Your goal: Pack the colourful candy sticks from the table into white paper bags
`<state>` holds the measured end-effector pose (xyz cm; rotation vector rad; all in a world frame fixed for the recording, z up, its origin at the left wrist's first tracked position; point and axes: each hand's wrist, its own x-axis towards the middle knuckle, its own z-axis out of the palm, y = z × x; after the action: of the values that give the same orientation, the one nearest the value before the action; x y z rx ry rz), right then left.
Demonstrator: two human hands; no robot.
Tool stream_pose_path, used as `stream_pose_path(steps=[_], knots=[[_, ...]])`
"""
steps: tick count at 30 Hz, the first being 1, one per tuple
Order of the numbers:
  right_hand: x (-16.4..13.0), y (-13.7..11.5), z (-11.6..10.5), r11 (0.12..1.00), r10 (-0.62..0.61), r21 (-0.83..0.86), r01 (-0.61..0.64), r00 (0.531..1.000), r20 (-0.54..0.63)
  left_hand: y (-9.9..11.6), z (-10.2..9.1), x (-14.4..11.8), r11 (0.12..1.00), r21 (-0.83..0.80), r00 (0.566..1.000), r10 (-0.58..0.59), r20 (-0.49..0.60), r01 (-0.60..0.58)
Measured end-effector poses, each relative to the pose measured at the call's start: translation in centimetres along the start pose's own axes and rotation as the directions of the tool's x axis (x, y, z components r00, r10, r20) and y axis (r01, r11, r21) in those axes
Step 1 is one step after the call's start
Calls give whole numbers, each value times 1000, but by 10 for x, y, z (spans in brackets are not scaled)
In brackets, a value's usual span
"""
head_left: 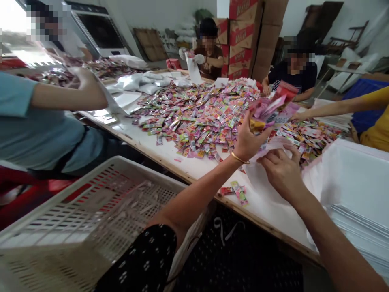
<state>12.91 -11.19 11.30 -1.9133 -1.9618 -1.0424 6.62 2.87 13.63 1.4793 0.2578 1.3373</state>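
My left hand [251, 140], with a gold bangle at the wrist, grips a bunch of colourful snack packets [273, 107] raised above the table. Just below and to the right, my right hand [281, 168] pinches the edge of a white bag [258, 178]. The bag's mouth lies close under the bunch, and its lower part rests on the white table [206, 168]. A large heap of small pink, green and red packets [194, 117] spreads beyond both hands. Nearer to me, a few loose packets [238, 192] lie by the table's wooden edge.
A white perforated basket [121, 166] stands at lower left. At right are a white box [358, 174] and stacked white sheets or bags [358, 231]. Other people work around the table; a yellow-sleeved arm [340, 107] reaches in from the right. Red-and-brown cartons [243, 36] stand behind.
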Motion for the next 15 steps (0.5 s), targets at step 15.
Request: stream_pose_path(steps=[15], knots=[[-59,-1,16,703,683,511,-495,671,-289,3,3,-45,881,88,737,-441,513,466]])
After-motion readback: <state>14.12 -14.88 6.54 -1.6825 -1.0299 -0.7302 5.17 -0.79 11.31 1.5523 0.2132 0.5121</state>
